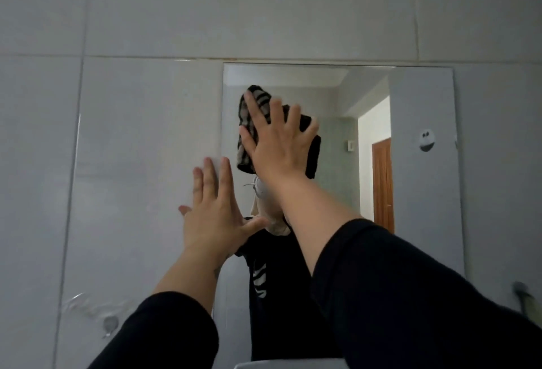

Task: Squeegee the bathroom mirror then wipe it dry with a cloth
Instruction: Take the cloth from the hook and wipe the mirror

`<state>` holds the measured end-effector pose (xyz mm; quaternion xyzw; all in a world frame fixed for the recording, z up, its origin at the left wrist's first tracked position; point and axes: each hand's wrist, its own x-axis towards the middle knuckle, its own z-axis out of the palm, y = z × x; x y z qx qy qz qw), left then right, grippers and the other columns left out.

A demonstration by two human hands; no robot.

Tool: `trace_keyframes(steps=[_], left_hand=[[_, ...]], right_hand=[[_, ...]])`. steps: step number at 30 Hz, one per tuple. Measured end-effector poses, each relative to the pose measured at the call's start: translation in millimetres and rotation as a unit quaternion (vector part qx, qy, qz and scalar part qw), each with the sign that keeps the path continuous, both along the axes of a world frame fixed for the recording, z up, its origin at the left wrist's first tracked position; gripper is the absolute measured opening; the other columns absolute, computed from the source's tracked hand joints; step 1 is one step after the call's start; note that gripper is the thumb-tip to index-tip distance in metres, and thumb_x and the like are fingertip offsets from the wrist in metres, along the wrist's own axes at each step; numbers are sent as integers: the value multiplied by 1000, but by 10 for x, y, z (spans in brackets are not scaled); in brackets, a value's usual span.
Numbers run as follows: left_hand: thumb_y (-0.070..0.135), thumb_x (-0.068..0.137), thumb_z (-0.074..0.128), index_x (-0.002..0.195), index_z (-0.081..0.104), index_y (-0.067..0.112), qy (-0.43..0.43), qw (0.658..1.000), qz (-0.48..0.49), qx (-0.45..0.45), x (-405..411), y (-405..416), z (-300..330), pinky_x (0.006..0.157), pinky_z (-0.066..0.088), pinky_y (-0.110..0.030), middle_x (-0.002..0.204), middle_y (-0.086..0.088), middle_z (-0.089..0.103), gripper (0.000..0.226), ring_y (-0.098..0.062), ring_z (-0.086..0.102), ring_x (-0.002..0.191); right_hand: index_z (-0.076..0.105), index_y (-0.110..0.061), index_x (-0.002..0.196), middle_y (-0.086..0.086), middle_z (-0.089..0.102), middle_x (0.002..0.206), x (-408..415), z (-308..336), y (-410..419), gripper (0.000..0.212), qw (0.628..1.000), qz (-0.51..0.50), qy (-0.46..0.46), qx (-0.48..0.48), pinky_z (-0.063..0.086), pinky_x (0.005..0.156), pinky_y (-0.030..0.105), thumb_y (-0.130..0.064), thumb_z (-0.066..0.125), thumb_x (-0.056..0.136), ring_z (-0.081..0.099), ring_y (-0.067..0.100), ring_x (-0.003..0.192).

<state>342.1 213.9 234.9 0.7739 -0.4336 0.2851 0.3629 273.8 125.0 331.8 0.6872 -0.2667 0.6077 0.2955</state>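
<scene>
Mirror (422, 192): my right hand (275, 140), fingers spread, is pressing the cloth (249, 110) flat against its upper left; my left hand (217, 216), fingers together, is bracing its left edge.

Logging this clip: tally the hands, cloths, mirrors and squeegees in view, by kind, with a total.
Hands: 2, left hand and right hand
Cloths: 1, striped cloth
Mirrors: 1, mirror
Squeegees: 0
Total: 4

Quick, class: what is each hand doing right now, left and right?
Left hand: open, flat against the wall tile at the mirror edge, holding nothing.
Right hand: open, fingers spread, pressing the cloth against the mirror.
</scene>
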Motion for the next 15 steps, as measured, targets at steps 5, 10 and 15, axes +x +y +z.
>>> trace_keyframes(steps=[5, 10, 15], left_hand=[[78, 61, 57, 144, -26, 34, 5, 1000, -16, -9, -8, 15, 12, 112, 15, -64, 154, 4, -31, 126, -16, -28, 141], [78, 63, 58, 141, -31, 34, 15, 1000, -11, -3, -36, 12, 27, 112, 11, -65, 152, 6, -35, 127, -15, -32, 139], [80, 59, 60, 135, -37, 40, 15, 1000, -7, 2, -30, 22, 25, 113, 11, -63, 151, 9, -37, 129, -12, -33, 138]], right_hand=[[19, -39, 148, 7, 39, 136, 144, -135, 48, 55, 998, -12, 31, -47, 30, 94, 58, -52, 31, 96, 37, 32, 114], [17, -41, 148, 8, 39, 137, -81, -428, -97, 57, 995, -23, 70, -64, 32, 92, 58, -55, 31, 94, 34, 33, 112], [19, -43, 147, 8, 44, 133, -593, -528, -450, 58, 998, -55, 16, -14, 36, 88, 54, -56, 34, 92, 39, 33, 109]])
